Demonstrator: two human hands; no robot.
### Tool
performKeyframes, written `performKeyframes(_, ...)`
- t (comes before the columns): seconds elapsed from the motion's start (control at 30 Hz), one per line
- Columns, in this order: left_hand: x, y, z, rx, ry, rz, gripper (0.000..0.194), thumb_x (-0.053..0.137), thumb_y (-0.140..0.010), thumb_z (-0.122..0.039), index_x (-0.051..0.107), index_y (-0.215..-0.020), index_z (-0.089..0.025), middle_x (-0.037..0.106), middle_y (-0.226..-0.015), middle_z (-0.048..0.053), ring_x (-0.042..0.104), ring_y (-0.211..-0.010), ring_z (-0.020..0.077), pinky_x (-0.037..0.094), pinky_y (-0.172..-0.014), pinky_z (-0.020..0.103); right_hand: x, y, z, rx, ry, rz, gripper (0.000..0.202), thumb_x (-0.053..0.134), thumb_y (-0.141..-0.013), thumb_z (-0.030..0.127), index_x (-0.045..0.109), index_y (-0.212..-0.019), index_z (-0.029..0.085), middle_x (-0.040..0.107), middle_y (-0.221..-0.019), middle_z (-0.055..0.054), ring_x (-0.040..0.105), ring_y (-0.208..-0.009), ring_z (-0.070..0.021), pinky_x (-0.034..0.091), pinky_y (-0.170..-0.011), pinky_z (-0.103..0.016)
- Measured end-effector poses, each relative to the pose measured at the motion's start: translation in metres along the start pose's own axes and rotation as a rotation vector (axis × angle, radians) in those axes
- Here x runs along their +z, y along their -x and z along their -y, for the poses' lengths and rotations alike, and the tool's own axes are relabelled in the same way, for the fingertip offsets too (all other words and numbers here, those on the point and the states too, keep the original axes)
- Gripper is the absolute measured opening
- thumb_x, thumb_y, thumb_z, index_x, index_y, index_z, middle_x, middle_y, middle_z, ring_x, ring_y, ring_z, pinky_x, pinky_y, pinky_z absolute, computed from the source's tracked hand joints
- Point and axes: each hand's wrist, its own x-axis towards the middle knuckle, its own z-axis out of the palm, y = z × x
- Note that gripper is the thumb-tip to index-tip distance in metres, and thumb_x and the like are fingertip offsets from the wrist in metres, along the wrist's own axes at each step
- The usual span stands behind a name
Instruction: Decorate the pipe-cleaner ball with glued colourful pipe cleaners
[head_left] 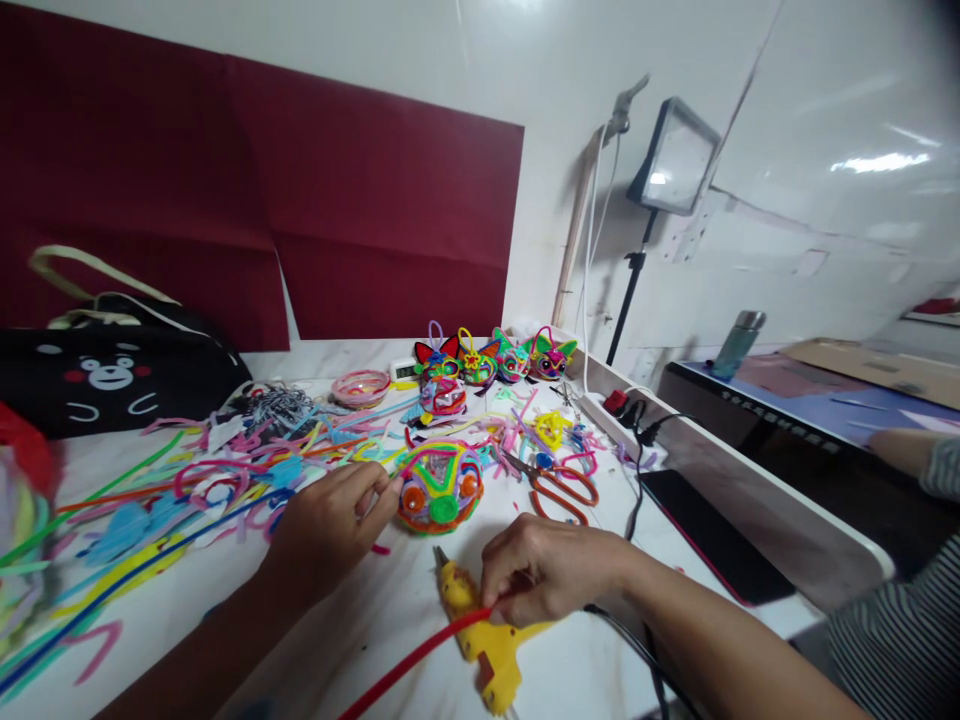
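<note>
My right hand (551,570) pinches a red pipe cleaner (420,655), which runs down and left toward the lower edge of the view. Below that hand a yellow glue gun (499,665) lies on the table, its nozzle pointing away from me. My left hand (334,520) is closed, fingertips at the left edge of a multicoloured pipe-cleaner animal face (442,487) with orange eyes and a green nose. Whatever its fingers pinch is hidden. Orange-handled scissors (559,485) lie open to the right of the face.
Several finished animal heads (514,362) stand at the back. Loose pipe cleaners (225,490) cover the left side, near a black bag (112,365). A pink bowl (360,387), a black phone (712,535) and a power strip (615,425) with cables surround the work area. Someone's striped sleeve (900,620) shows at right.
</note>
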Motion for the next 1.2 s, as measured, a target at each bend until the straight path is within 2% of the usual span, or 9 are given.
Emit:
performKeyframes(0.2, 0.002, 0.002, -0.001, -0.037, 0.021, 0.021, 0.036, 0.047, -0.096, -0.033, 0.045, -0.062, -0.022, 0.043, -0.054, -0.007, 0.040, -0.046, 0.0107, 0.032, -0.051, 0.026, 0.000, 0.001, -0.002, -0.020, -0.014, -0.018, 0.008, 0.070, -0.087, 0.019, 0.074, -0.085, 0.011, 0.060, -0.075, 0.000, 0.052, -0.063, -0.0081, 0.039, -0.057, -0.017)
performKeyframes(0.33, 0.003, 0.003, 0.000, -0.045, 0.023, 0.031, 0.035, 0.048, -0.095, -0.033, 0.043, -0.061, -0.022, 0.044, -0.054, -0.007, 0.040, -0.046, 0.0107, 0.032, -0.052, 0.026, -0.004, 0.001, 0.005, 0.041, -0.095, -0.072, 0.014, 0.071, -0.087, 0.026, 0.073, -0.084, 0.012, 0.059, -0.072, 0.001, 0.052, -0.061, -0.0087, 0.039, -0.056, -0.018)
performKeyframes(0.53, 0.004, 0.004, 0.002, -0.059, 0.043, 0.061, 0.036, 0.046, -0.095, -0.033, 0.043, -0.061, -0.022, 0.045, -0.055, -0.005, 0.041, -0.048, 0.0119, 0.031, -0.053, 0.027, -0.011, -0.001, 0.010, 0.144, -0.088, -0.466, 0.015, 0.068, -0.087, 0.027, 0.067, -0.079, 0.014, 0.057, -0.074, 0.001, 0.047, -0.061, -0.0089, 0.036, -0.056, -0.020)
performKeyframes(0.67, 0.006, 0.006, 0.005, -0.057, 0.022, 0.044, 0.037, 0.047, -0.097, -0.035, 0.045, -0.062, -0.022, 0.044, -0.055, -0.005, 0.043, -0.050, 0.0114, 0.033, -0.055, 0.027, -0.012, -0.002, -0.001, 0.212, -0.153, -0.609, 0.027, 0.069, -0.089, 0.038, 0.063, -0.077, 0.015, 0.051, -0.064, 0.004, 0.040, -0.057, -0.0084, 0.031, -0.053, -0.020)
performKeyframes(0.83, 0.008, 0.007, 0.006, -0.064, 0.017, 0.040, 0.037, 0.048, -0.096, -0.035, 0.043, -0.062, -0.022, 0.044, -0.056, -0.006, 0.041, -0.049, 0.0108, 0.032, -0.055, 0.027, -0.011, -0.003, -0.007, 0.288, -0.258, -0.613, 0.040, 0.075, -0.084, 0.053, 0.061, -0.077, 0.017, 0.052, -0.061, 0.004, 0.044, -0.054, -0.0085, 0.032, -0.050, -0.021)
performKeyframes(1.2, 0.010, 0.007, 0.006, -0.068, 0.031, 0.034, 0.036, 0.048, -0.095, -0.034, 0.046, -0.062, -0.021, 0.042, -0.054, -0.006, 0.042, -0.048, 0.0104, 0.032, -0.053, 0.026, -0.005, -0.005, -0.006, 0.282, -0.355, -0.566, 0.041, 0.077, -0.082, 0.054, 0.063, -0.080, 0.016, 0.055, -0.061, 0.005, 0.047, -0.049, -0.0071, 0.039, -0.048, -0.020)
